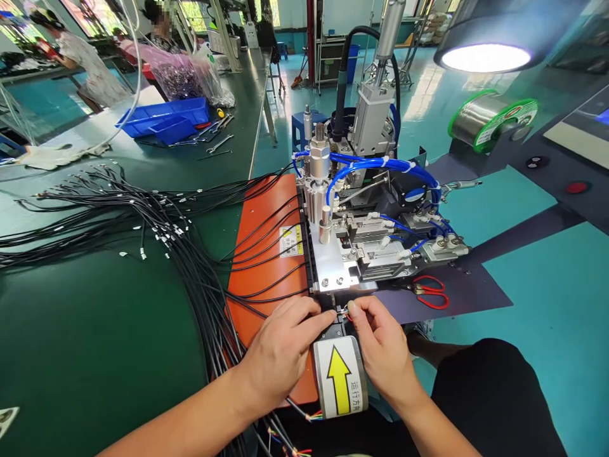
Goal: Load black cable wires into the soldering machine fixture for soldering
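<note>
My left hand [285, 339] is closed, with fingertips at the front fixture [337, 330] of the wiring machine [328, 254]. A black cable [245, 306] runs under this hand toward the fixture; the grip itself is partly hidden. Across from it my right hand [385, 349] pinches thin coloured wires [349, 315] at the fixture, a bit of red showing by the fingertips. Several more black cables lie across the orange plate [245, 254] and lead into the machine's side. Below my hands is a rounded cover with a yellow arrow [339, 381].
A large bundle of black cables [190, 273] covers part of the green table [118, 343]. Red-handled scissors [431, 292] lie right of the machine. A solder wire spool [495, 120] and a bright lamp [485, 58] are above right. Blue bins [166, 117], wrenches [219, 145] and two people are behind.
</note>
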Available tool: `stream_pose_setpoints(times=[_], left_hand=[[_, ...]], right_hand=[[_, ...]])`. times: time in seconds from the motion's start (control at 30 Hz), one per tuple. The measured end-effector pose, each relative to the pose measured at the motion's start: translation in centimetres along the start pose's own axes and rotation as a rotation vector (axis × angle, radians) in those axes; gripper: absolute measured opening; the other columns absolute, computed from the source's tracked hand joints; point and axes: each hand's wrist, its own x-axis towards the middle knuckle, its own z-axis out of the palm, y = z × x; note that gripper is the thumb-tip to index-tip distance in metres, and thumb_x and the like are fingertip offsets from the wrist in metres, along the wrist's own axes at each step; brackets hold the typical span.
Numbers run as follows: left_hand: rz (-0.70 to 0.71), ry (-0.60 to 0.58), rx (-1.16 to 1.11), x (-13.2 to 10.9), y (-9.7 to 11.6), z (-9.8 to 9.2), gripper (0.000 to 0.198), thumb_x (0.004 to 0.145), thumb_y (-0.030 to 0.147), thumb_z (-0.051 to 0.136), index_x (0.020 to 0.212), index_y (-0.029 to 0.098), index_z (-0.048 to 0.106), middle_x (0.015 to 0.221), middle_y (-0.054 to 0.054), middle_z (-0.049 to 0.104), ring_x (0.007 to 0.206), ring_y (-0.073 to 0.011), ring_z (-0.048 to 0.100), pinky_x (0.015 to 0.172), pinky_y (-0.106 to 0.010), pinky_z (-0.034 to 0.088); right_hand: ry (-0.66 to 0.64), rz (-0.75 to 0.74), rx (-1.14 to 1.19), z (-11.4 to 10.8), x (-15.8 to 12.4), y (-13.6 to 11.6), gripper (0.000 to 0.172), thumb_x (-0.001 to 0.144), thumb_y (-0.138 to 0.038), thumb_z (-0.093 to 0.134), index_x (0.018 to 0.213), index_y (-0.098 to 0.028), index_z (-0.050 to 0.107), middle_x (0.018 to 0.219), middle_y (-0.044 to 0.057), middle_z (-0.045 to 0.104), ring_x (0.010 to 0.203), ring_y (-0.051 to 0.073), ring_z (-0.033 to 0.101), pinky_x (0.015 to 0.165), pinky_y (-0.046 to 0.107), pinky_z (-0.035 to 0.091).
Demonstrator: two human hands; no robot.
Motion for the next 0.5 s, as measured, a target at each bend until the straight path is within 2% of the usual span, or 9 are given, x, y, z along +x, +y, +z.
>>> stream_pose_setpoints(times=[0.5], left_hand=[[-0.001, -0.011, 0.016, 0.10, -0.01, 0.05, 0.032, 0.096, 0.007, 0.043, 0.116, 0.015, 0.067, 0.094, -0.009, 0.062, 0.086, -0.0195, 0.055, 0.074, -0.033, 0.053]], right_hand=[[0.014, 0.010, -0.002, 0.06, -0.22, -0.04, 0.030, 0.098, -0.047, 0.048, 0.084, -0.022, 0.057, 0.078, 0.001, 0.058, 0.070, 0.017, 0.052, 0.064, 0.026, 0.043]])
